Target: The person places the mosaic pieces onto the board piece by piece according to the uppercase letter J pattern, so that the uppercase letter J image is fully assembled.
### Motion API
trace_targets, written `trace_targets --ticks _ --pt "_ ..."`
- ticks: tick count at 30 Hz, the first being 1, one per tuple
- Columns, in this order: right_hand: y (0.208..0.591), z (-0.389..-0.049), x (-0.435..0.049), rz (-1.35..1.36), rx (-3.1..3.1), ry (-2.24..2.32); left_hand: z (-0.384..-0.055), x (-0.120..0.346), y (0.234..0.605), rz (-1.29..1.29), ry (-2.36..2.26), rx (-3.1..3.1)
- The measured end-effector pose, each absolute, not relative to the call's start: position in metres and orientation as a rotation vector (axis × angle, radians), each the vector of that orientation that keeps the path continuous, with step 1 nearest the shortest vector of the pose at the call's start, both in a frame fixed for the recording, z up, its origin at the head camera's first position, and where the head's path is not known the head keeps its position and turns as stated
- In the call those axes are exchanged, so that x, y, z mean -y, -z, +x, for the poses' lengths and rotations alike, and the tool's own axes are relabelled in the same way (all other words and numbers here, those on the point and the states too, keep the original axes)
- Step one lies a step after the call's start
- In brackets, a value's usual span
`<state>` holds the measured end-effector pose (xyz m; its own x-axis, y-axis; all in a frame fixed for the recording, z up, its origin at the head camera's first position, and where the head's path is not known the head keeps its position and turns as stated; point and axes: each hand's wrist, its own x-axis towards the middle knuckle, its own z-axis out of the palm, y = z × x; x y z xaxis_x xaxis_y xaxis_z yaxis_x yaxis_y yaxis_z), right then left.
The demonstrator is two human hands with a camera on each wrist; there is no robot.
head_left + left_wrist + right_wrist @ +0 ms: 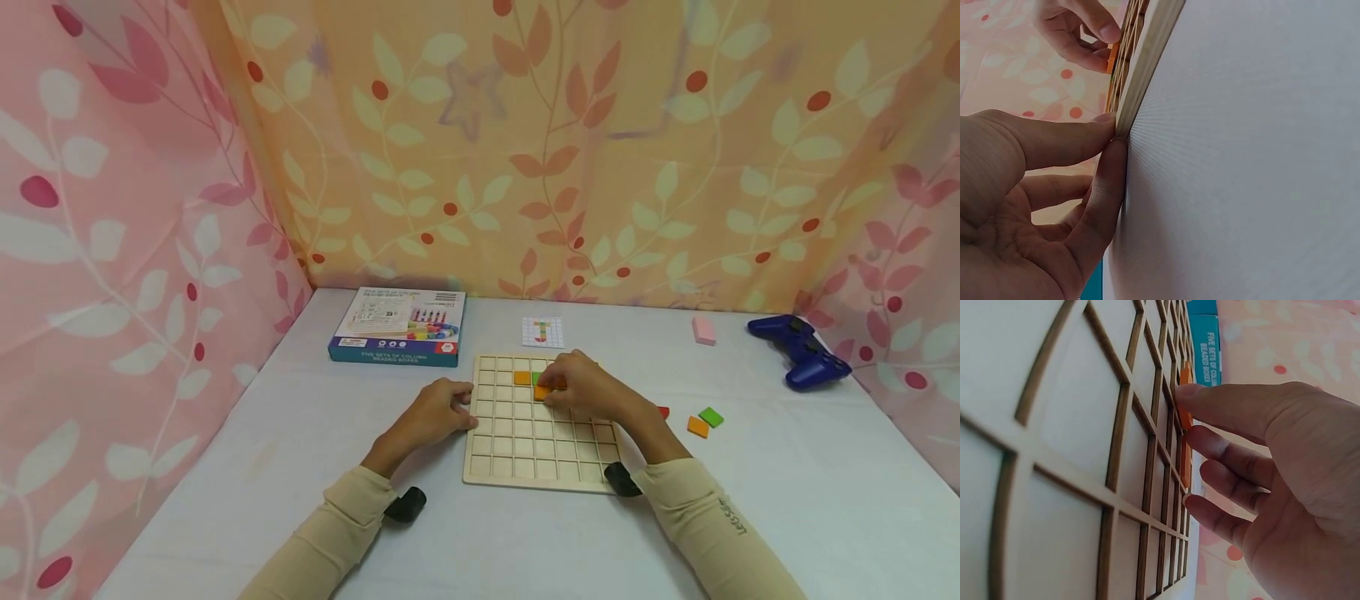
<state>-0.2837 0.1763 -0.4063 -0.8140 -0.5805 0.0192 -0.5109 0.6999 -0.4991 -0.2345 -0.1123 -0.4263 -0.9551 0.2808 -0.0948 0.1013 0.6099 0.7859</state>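
A wooden grid board [502, 447] lies flat on the white table. At its left edge, my left hand [433, 412] holds the rim; the left wrist view shows the thumb and a finger [1113, 165] meeting there. Over the upper cells, my right hand [588, 387] pinches an orange square tile [541, 393], its thumb and fingertips against the grid in the right wrist view. Another orange tile [522, 378] sits in the row above, beside a green tile [536, 378] partly covered by the fingers. More orange shows beneath the hand, mostly hidden.
Behind the board lies a pattern card [551, 332]. A boxed set [393, 354] stands back left. To the right are loose orange [697, 427], green [711, 417] and red [663, 412] tiles, a pink block [703, 331] and a blue game controller [798, 350].
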Motion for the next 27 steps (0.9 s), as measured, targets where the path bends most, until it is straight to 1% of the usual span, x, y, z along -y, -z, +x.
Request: trace_targets --ticks 11,17,22,27 --pt "0.407 -0.283 -0.177 -0.897 -2.773 0.73 -0.235 0.112 0.427 0.342 -1.269 -2.633" --pt "0.404 -0.28 -0.182 -0.891 -2.744 0.799 -0.235 0.112 0.427 0.334 -1.269 -2.63" --pt "0.399 -0.275 -0.196 -0.851 -2.757 0.844 -0.235 0.113 0.427 0.336 -1.268 -2.634" --pt "0.393 -0.268 -0.219 -0.778 -2.795 0.836 -0.234 0.113 0.426 0.324 -1.27 -2.632"
